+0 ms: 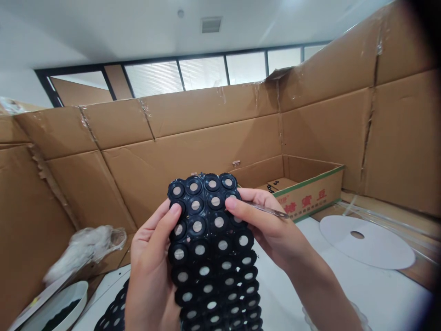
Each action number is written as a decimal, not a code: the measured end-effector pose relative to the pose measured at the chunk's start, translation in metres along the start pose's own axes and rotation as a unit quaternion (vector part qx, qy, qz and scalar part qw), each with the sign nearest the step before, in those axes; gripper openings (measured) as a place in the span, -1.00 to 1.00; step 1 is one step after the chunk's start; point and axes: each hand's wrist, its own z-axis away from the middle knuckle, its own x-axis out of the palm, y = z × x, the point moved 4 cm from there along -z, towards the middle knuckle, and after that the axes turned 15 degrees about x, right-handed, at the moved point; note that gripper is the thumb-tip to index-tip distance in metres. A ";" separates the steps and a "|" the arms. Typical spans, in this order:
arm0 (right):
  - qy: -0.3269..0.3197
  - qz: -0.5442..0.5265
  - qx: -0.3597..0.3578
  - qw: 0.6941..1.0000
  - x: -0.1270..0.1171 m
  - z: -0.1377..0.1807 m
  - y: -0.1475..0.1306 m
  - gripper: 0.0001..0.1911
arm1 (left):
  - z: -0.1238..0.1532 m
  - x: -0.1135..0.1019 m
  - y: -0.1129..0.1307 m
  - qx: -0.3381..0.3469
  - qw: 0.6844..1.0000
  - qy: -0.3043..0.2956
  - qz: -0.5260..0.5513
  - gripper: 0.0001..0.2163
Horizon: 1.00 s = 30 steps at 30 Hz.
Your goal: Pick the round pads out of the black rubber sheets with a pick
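Note:
A long black rubber sheet of joined rings [208,236], each with a pale round centre, is held up in front of me and runs down out of view. My left hand [155,257] pinches its left edge near the top, thumb on the face. On the right edge, my right hand [267,220] grips the sheet with the thumb over a ring. A thin metal tool [267,210], perhaps tweezers, also sticks out of that hand; its other end is hidden. Behind my left wrist lies another black ring sheet [115,310].
Cardboard walls [193,138] surround the white work surface [310,243]. An open carton [317,197] with several small black rings inside stands at the back right. Near it lies a white disc [368,241] with a centre hole. Left are a plastic bag [87,246] and a white bowl [82,294] holding dark pieces.

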 end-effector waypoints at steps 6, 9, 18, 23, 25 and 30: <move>0.001 0.015 -0.009 1.000 0.001 0.001 -0.002 -0.79 | -0.004 0.002 -0.004 -0.017 1.000 0.015 0.002 -0.77; -0.004 0.018 -0.021 1.000 0.001 0.002 -0.003 -0.80 | -0.005 0.002 -0.007 -0.049 0.998 0.028 0.008 -0.84; 0.036 0.062 -0.038 0.997 0.000 0.004 -0.005 -0.78 | -0.010 0.006 -0.019 -0.124 0.991 -0.043 -0.015 -0.82; 0.052 0.082 -0.054 0.994 -0.002 0.004 -0.006 -0.82 | -0.011 0.007 -0.024 -0.140 0.988 -0.056 -0.006 -0.81; 0.063 0.095 -0.058 0.992 -0.003 0.005 -0.006 -0.82 | -0.010 0.007 -0.027 -0.167 0.984 -0.065 0.008 -0.80; 0.077 0.107 -0.060 0.989 -0.004 0.006 -0.009 -0.81 | -0.010 0.007 -0.027 -0.173 0.983 -0.058 0.032 -0.81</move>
